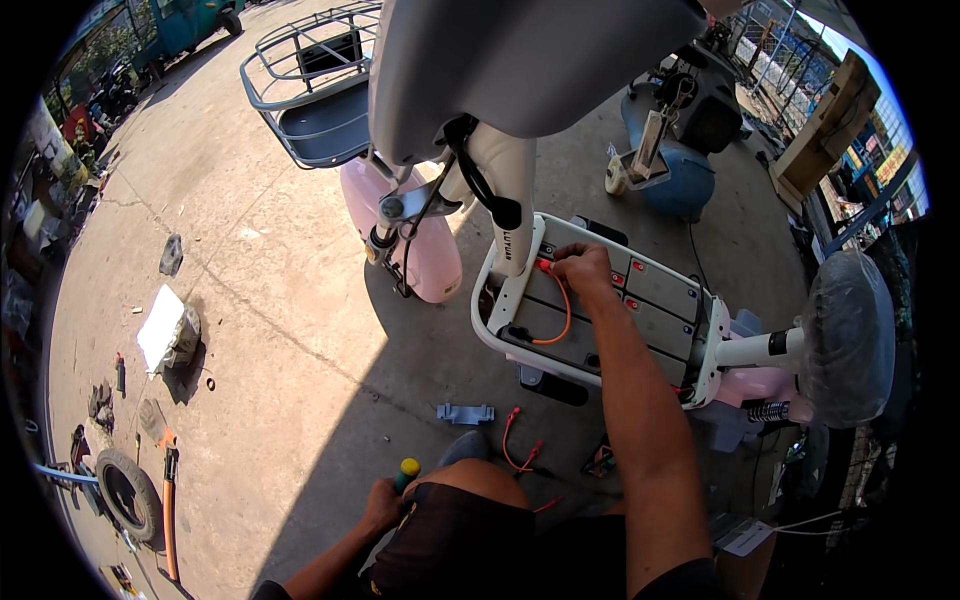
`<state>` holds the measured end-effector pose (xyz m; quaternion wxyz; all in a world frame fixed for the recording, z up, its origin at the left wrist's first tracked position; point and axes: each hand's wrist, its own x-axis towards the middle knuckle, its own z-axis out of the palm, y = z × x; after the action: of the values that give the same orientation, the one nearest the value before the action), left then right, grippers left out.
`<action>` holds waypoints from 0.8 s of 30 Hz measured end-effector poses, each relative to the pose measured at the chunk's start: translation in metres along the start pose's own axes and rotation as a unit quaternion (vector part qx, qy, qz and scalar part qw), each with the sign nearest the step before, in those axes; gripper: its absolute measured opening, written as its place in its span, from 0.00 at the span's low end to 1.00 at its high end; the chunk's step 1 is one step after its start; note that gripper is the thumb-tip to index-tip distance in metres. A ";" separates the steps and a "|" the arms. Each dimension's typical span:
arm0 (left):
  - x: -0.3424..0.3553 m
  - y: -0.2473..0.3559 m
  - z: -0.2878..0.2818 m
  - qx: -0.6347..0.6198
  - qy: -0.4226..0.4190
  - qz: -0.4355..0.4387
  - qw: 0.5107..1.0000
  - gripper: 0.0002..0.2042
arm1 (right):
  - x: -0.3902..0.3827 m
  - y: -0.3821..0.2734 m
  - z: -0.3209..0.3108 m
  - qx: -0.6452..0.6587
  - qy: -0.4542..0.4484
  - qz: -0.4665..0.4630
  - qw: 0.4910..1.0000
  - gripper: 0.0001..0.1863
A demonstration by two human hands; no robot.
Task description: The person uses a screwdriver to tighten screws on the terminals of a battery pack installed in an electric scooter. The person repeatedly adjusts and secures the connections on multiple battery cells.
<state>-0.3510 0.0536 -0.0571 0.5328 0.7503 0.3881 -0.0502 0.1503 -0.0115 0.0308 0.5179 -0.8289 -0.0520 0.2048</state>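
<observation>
While the right hand [583, 268] pinches an orange wire [562, 312] at the battery tray [600, 310] of a pink scooter [420, 230] right of centre, left hand [383, 503] clenched around a green-and-yellow-handled tool [406, 473] at lower centre, loose red leads [515, 445] on the concrete floor [280, 330] between them

An outdoor yard with a pale concrete floor [290, 330], cracked and sunlit, hard shadow falling across its lower middle. A tyre [125, 492] lies at the lower left among scattered scraps. A blue scooter [672, 165] stands at the upper right, beside what may be stacked wooden crates [825, 130]. A teal vehicle [185, 22] is parked top left.
</observation>
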 end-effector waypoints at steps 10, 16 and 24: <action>0.013 -0.005 0.003 0.003 -0.030 -0.019 0.999 0.18 | 0.001 -0.003 0.000 -0.082 0.011 0.000 0.997 0.12; 0.014 -0.016 0.010 -0.032 0.010 -0.043 0.998 0.14 | -0.003 -0.005 -0.001 -0.094 0.003 -0.036 0.995 0.10; 0.027 -0.101 0.027 -0.062 -0.010 -0.048 0.997 0.15 | 0.006 -0.006 0.007 -0.087 -0.050 -0.028 0.995 0.11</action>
<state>-0.3878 0.0585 -0.1588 0.5794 0.6956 0.4207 -0.0589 0.1540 -0.0013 0.0317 0.4463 -0.8576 -0.1187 0.2263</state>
